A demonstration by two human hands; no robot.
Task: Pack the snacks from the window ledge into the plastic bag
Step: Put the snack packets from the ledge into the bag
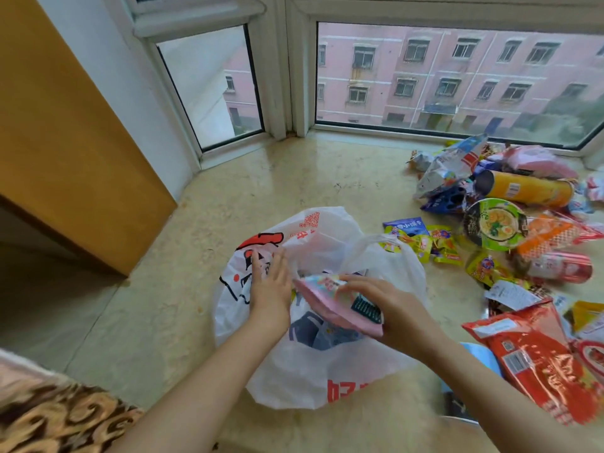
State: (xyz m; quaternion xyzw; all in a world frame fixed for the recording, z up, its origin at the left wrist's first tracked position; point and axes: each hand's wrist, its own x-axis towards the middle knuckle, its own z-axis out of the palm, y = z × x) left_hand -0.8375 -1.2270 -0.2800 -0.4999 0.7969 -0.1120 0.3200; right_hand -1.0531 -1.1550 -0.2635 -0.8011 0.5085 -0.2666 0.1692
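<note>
Head view. My right hand (389, 308) grips a pink snack packet (330, 302) over the white plastic bag (327, 371) mouth. My left hand (269, 286), fingers straight, presses the bag's left rim. Remaining snacks (510, 223) lie right of my grip; bare marble ledge (261, 178) spreads left and ahead.
</note>
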